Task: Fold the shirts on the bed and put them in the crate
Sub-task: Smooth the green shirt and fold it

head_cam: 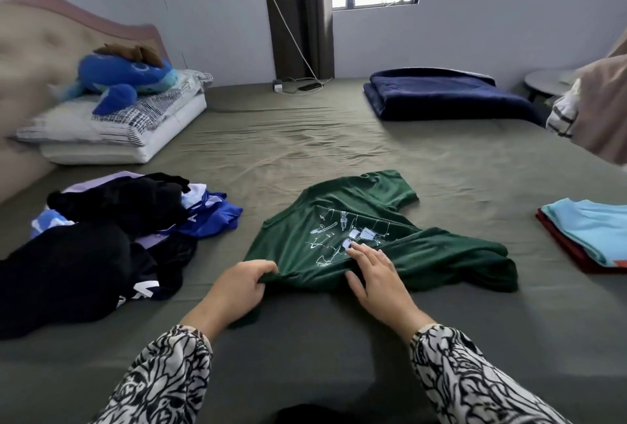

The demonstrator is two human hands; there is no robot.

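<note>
Here the left hand (242, 283) pinches the near edge of the dark green printed cotton T-shirt (356, 237), while the right hand (373, 267) lies on it with fingers spread. Probably best to smooth it flat before folding.

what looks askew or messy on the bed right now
The green t-shirt lies crooked and bunched, its right side crumpled. The unfolded clothes pile at left is a tangled heap, unlike the neat folded stack at right.
</note>
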